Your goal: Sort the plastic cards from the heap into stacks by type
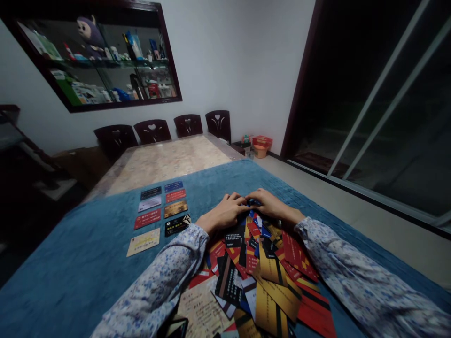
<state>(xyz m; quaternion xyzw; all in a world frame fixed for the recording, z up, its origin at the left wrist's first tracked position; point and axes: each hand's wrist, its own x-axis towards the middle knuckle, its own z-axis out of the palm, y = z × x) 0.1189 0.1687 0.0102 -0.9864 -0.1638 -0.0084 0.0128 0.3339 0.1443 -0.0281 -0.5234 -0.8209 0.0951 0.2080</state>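
Card heap [271,267]: near.
Laid-out cards [148,218]: left, in two columns.
Left hand [226,212]: fingers half-curled at heap's far edge, hold unclear.
Right hand [269,205]: likewise, just beside.

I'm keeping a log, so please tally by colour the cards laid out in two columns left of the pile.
Red cards: 2
Black or near-black cards: 2
Blue card: 1
Silvery card: 1
Gold card: 1
Cream card: 1
Total: 8
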